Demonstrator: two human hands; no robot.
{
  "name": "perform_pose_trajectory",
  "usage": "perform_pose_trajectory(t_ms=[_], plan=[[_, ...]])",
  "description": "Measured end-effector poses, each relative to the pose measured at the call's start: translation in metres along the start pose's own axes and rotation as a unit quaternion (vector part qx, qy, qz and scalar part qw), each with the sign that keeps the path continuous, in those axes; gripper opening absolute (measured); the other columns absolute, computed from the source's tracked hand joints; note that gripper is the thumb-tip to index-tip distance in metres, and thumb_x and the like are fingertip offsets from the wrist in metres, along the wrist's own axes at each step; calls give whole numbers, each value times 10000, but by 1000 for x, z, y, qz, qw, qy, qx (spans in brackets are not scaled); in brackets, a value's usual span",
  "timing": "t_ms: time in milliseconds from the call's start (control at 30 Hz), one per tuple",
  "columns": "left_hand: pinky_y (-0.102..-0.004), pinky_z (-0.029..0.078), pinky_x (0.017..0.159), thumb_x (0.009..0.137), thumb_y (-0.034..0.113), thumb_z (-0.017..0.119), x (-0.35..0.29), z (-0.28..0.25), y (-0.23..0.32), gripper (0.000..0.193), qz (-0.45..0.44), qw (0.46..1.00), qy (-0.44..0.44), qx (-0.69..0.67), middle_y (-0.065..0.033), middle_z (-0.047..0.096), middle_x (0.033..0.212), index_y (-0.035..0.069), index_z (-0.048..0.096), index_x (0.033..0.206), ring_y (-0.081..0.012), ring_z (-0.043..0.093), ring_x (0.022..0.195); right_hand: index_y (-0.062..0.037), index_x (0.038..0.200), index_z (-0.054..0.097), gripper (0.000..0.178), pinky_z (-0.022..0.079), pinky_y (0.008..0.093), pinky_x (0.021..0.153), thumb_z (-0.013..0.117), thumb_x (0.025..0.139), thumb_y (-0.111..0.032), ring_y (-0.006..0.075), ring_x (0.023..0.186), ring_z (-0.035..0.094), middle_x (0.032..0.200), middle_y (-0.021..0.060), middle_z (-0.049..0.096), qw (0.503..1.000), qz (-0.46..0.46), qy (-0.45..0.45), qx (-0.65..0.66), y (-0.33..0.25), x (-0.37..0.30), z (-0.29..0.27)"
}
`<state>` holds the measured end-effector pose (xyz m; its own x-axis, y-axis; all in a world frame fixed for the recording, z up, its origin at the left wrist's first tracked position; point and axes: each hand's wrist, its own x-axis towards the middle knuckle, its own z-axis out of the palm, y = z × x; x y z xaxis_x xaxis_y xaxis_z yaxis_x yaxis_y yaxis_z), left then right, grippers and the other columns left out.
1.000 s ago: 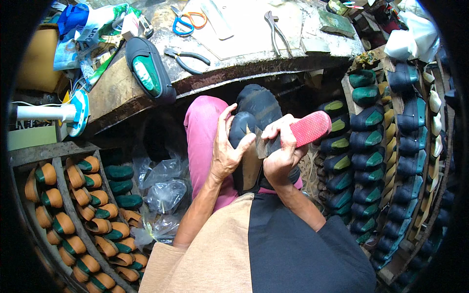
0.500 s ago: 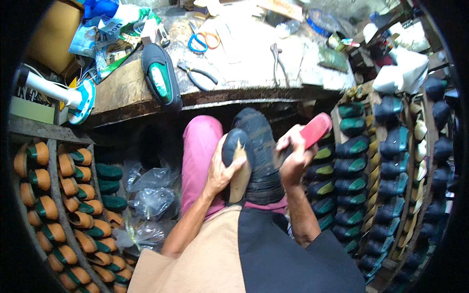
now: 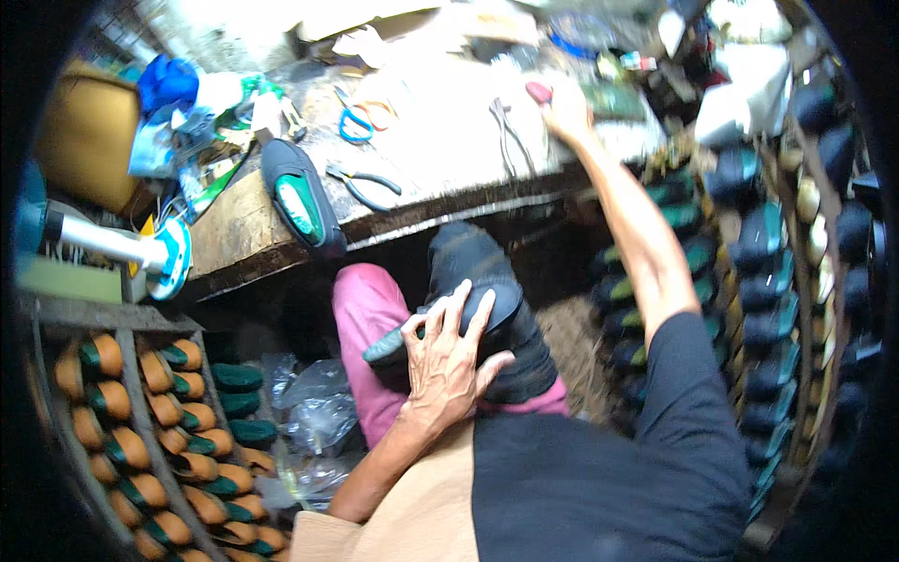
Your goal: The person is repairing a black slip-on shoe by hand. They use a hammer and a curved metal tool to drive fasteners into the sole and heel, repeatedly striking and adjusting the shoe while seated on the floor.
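Note:
Across my lap lies a dark shoe [image 3: 501,304], turned sideways, with a greenish end [image 3: 384,347] at its left. My left hand [image 3: 445,365] rests over it from above, fingers stretched and spread, covering its middle. My right arm reaches far out to the workbench [image 3: 440,122]. There my right hand [image 3: 569,110] is closed around a red, rounded flat piece [image 3: 539,92]; only one end shows, and its kind is unclear. Left of that hand lie metal pincers [image 3: 510,136].
On the bench are dark-handled pliers [image 3: 365,185], blue-and-orange scissors [image 3: 356,122] and a dark shoe with a green insole [image 3: 300,201]. Racks hold tan shoes [image 3: 126,448] at left and dark shoes [image 3: 763,318] at right. Plastic bags [image 3: 318,412] lie beside my left leg.
My right hand has gone from beside my knee up to the bench with the red piece. The shoe on my lap has turned sideways, and my left hand's fingers have spread over it.

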<state>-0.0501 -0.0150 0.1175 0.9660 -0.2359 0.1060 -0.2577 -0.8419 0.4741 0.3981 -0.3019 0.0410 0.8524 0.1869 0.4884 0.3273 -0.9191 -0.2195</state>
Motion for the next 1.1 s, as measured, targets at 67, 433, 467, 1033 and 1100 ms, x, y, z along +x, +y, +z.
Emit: perform_pose_trajectory(t_ms=[67, 433, 467, 1033, 1100], plan=[[-546, 383, 1194, 856, 411, 957, -5, 3, -8, 858, -10, 1000, -28, 9, -144, 537, 1705, 218, 649, 1633, -372, 518, 1495, -31, 1439, 695, 532, 574, 593, 1101, 730, 965, -269, 507, 1249, 720, 1351, 282, 752, 989, 81, -83, -90, 3, 0, -4], [-477, 524, 1179, 902, 461, 979, 35, 10, -80, 1067, -66, 940, -210, -260, -266, 646, 1477, 26, 471, 1733, -402, 667, 1391, 5, 1113, 751, 359, 575, 597, 1000, 661, 1070, -339, 510, 1136, 753, 1157, 255, 812, 896, 428, -72, 95, -13, -287, 10], [-473, 488, 1231, 898, 441, 984, 33, 12, -75, 1070, -90, 933, -224, -267, -260, 645, 1487, 23, 466, 1735, -394, 645, 1427, 15, 1198, 763, 436, 561, 600, 1062, 637, 1062, -380, 508, 1215, 742, 1238, 298, 795, 876, 454, -136, 83, 0, -302, 35], [-389, 606, 1053, 824, 185, 1050, -21, 56, -62, 826, -317, 780, 32, -539, -140, 726, 1308, 5, 567, 1468, -226, 731, 1175, 120, 1164, 774, 456, 596, 577, 949, 651, 971, -275, 504, 1061, 801, 1127, 363, 810, 853, 346, -319, 226, -52, -286, 186], [-397, 602, 1077, 841, 176, 1038, -19, 61, -68, 850, -295, 761, 75, -573, -124, 725, 1339, -5, 552, 1515, -224, 725, 1204, 71, 960, 715, 280, 557, 518, 692, 745, 992, -206, 312, 760, 727, 825, 199, 740, 870, 358, -264, 214, -45, -308, 121]])
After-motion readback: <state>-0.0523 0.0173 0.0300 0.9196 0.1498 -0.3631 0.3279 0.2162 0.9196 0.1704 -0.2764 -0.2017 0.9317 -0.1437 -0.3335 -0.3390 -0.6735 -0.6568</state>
